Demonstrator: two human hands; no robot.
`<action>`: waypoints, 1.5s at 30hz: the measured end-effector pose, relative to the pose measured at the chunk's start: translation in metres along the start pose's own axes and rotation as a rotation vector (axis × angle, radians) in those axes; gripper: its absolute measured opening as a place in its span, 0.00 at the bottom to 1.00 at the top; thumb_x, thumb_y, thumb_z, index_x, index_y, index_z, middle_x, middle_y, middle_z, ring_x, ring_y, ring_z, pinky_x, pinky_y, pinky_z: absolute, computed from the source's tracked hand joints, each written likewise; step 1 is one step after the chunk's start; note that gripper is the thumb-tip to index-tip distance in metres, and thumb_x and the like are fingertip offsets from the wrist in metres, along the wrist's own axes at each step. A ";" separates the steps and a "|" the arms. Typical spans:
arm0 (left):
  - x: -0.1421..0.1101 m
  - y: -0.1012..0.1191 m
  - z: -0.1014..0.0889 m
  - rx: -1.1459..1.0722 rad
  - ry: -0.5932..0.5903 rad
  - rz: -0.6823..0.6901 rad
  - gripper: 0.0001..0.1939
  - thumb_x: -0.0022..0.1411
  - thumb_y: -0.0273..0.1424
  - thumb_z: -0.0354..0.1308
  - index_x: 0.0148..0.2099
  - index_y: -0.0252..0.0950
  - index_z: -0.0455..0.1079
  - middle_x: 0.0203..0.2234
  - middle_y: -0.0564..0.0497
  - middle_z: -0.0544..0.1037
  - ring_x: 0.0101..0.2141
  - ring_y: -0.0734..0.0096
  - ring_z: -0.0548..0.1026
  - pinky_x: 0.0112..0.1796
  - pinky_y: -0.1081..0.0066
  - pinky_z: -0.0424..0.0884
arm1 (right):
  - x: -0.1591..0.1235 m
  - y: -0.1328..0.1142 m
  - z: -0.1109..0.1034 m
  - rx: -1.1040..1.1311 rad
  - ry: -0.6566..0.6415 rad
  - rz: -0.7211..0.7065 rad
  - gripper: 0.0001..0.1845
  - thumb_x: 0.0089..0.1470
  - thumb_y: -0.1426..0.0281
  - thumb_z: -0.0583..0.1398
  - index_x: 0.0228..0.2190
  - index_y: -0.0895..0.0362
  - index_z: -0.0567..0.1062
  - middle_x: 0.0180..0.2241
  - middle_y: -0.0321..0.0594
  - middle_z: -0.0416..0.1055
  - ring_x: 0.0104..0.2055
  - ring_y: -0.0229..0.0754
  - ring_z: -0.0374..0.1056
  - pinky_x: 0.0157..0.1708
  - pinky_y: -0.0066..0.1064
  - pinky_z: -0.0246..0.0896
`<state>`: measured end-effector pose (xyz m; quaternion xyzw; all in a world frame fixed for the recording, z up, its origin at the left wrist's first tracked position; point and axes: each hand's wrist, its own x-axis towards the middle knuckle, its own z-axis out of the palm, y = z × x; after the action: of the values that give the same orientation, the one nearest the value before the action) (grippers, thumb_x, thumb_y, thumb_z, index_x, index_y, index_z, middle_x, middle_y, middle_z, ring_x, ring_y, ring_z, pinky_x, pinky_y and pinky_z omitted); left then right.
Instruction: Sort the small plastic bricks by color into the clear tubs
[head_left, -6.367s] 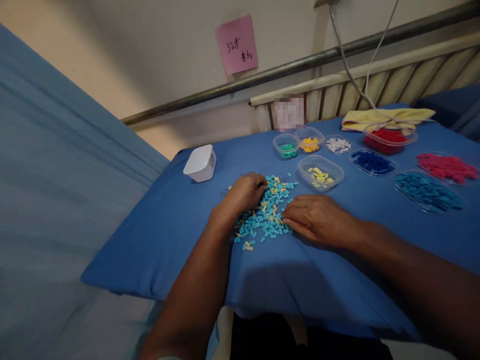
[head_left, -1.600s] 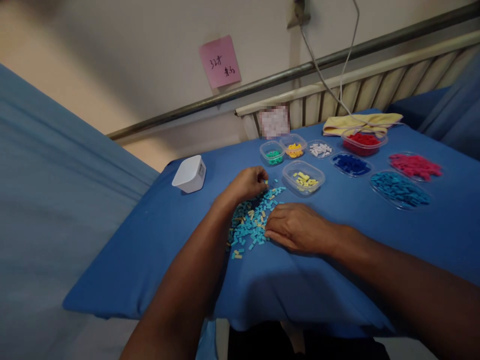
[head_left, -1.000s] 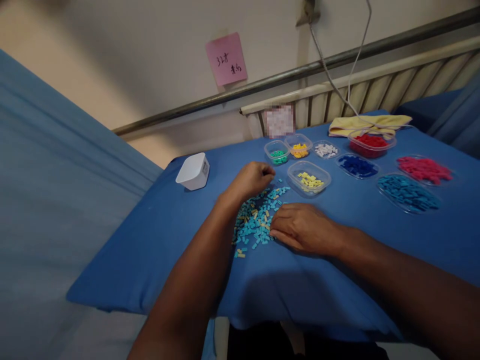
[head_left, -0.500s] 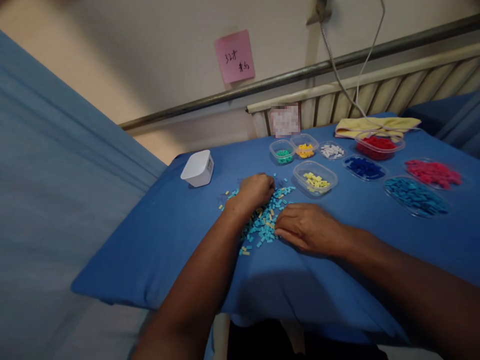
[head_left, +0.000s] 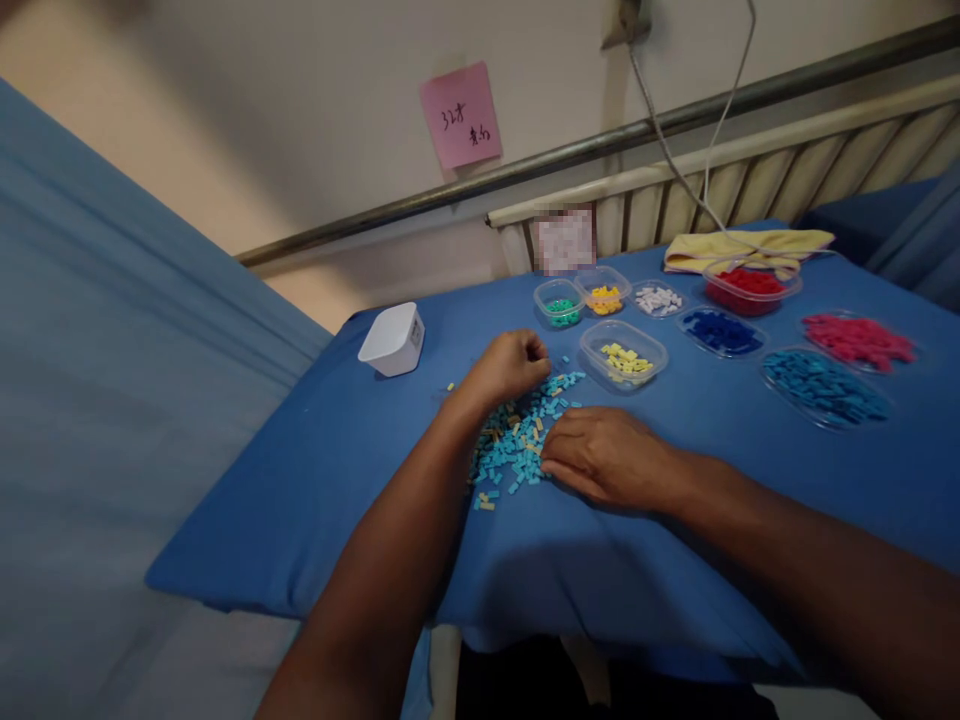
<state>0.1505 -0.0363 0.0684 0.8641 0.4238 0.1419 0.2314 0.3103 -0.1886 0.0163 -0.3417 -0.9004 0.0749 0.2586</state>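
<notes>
On the blue cloth lies a loose pile of small light-blue and yellow blocks [head_left: 517, 440]. My left hand [head_left: 514, 368] hovers at the pile's far side, its fingers curled in; whatever they pinch is hidden. At the pile's right edge my right hand [head_left: 600, 455] rests low, fingers together and bent down onto the blocks, their tips partly hidden. Just beyond it stands a clear tub [head_left: 624, 356] holding pale-yellow blocks. My left hand and forearm cover part of the pile.
A white box [head_left: 392, 340] stands to the left. Clear tubs hold green [head_left: 560, 311], orange-yellow [head_left: 604, 298], white [head_left: 658, 299], red [head_left: 752, 282], dark-blue [head_left: 721, 331], teal [head_left: 825, 386] and pink pieces [head_left: 859, 341]. A yellow cloth [head_left: 742, 249] and a cable lie at the back.
Over the last second my left hand dips into the pile, then lifts back toward its far side. My right hand stays at the right edge. The view shifts slightly.
</notes>
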 end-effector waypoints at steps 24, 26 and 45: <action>0.030 -0.014 -0.011 0.660 -0.219 -0.091 0.17 0.69 0.32 0.57 0.52 0.39 0.85 0.47 0.43 0.87 0.45 0.58 0.83 0.41 0.68 0.72 | -0.001 0.002 0.001 0.016 -0.013 0.029 0.19 0.78 0.64 0.54 0.41 0.58 0.81 0.40 0.45 0.81 0.43 0.47 0.74 0.50 0.41 0.67; 0.028 -0.012 -0.012 0.684 -0.203 -0.086 0.16 0.69 0.31 0.56 0.51 0.38 0.83 0.46 0.41 0.87 0.44 0.56 0.83 0.40 0.67 0.72 | -0.001 0.002 0.001 0.021 -0.011 0.032 0.19 0.78 0.64 0.54 0.41 0.57 0.81 0.40 0.45 0.81 0.43 0.47 0.74 0.50 0.41 0.67; 0.014 -0.018 -0.033 -0.462 0.401 0.067 0.19 0.69 0.47 0.64 0.45 0.35 0.80 0.37 0.46 0.84 0.34 0.69 0.79 0.35 0.71 0.73 | -0.005 0.002 -0.002 0.050 -0.008 0.025 0.18 0.77 0.65 0.54 0.40 0.57 0.81 0.39 0.45 0.81 0.42 0.47 0.75 0.47 0.40 0.68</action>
<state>0.1320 -0.0064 0.0875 0.7569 0.3889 0.4097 0.3289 0.3153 -0.1902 0.0153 -0.3461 -0.8948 0.1021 0.2627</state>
